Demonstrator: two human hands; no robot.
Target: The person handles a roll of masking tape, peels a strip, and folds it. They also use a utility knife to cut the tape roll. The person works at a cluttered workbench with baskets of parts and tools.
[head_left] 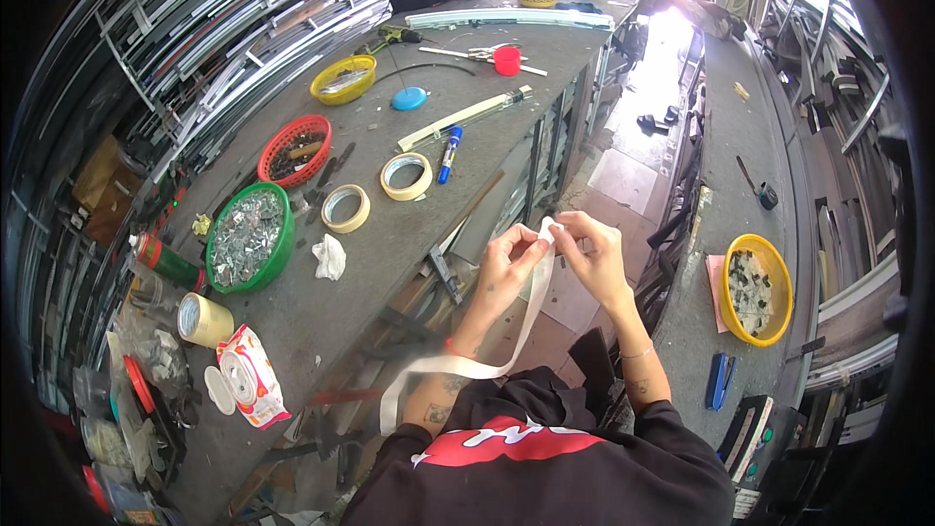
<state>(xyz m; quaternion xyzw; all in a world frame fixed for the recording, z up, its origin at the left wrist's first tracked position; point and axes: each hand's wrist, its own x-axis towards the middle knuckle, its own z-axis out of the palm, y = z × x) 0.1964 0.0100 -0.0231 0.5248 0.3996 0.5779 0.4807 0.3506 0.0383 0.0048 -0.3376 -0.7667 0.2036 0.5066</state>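
In front of my chest, my left hand and my right hand are close together, both pinching the end of a long off-white strip. The end is folded or bunched between the fingertips. From there the strip hangs down, curves left and passes across my left forearm. Whether it is tape or cloth I cannot tell. Nearest on the bench to the left lie two rolls of cream masking tape, a blue marker and a crumpled white tissue.
The left bench also carries a green basket of metal pieces, a red basket, a yellow basket and a wipes pack. A yellow basket and blue stapler are on the right bench. Two people sit at the far end.
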